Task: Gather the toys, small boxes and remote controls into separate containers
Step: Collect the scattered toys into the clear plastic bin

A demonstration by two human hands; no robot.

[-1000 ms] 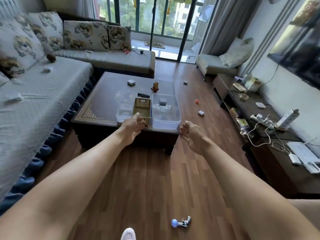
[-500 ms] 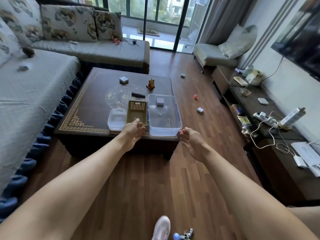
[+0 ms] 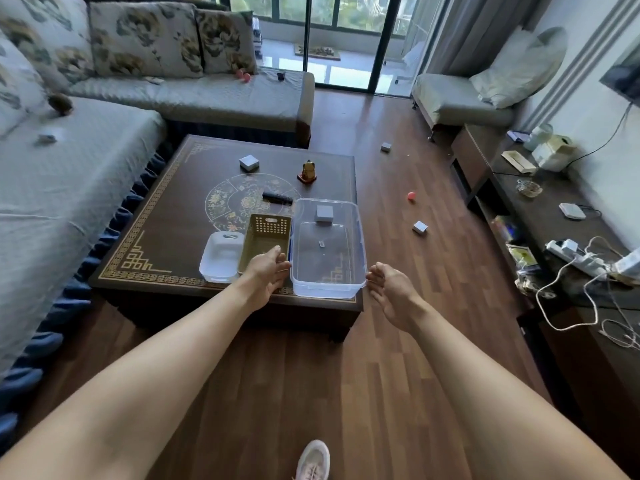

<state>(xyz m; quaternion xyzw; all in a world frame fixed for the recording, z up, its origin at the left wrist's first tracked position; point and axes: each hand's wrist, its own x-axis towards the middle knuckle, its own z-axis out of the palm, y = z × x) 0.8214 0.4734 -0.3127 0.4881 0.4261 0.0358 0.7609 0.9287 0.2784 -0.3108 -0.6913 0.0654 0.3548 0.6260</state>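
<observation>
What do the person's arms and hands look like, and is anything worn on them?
The left arm and right arm are bare as far as the picture shows: no sleeves. The left hand and right hand wear no gloves; I see no watch, bracelet or ring. The only clothing in view is a pale pinkish laced shoe.

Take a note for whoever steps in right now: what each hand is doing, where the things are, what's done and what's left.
Left hand: open, empty, at the tan basket's near end.
Right hand: open, empty, by the clear bin's right corner.
Done: one grey box in the clear bin. Nothing seen in the basket or the white tub.
Left: on the table, the remote, table box and gold figurine. On the floor, near box, far box and orange ball. Pink toys on the sofa.
</observation>
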